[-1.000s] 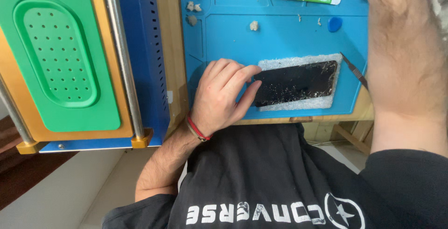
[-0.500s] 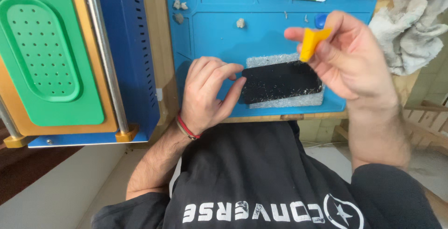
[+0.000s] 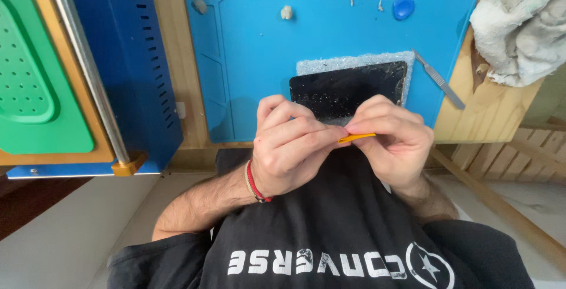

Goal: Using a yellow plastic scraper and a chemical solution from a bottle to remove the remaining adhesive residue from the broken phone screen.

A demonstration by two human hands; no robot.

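At the far left a green perforated pad (image 3: 29,83) is seen on a blue machine (image 3: 135,65), with a steel rod (image 3: 88,71) running down across it. To the right a blue mat (image 3: 259,59) is laid on the wooden bench; small scraps lie near its top edge, and a blue pick (image 3: 403,8) is seen there too.

In the middle the left hand (image 3: 292,147), with a red band at the wrist, is closed, its fingertips pinched on one end of a thin orange pry tool (image 3: 356,138). The right hand (image 3: 389,141) is likewise curled shut, the other end of the tool being held between thumb and forefinger. The tool is held level, just in front of the near edge of a dark cracked phone (image 3: 348,91), which rests on a white foam sheet (image 3: 354,64) on the mat.

For the prying to go well, the tip would best be kept flat and low to the phone's edge, with light pressure, since the glass looks shattered and could splinter.

Further right a scalpel (image 3: 439,80) lies across the mat's edge, and a crumpled cloth (image 3: 519,30) is seen at the corner.
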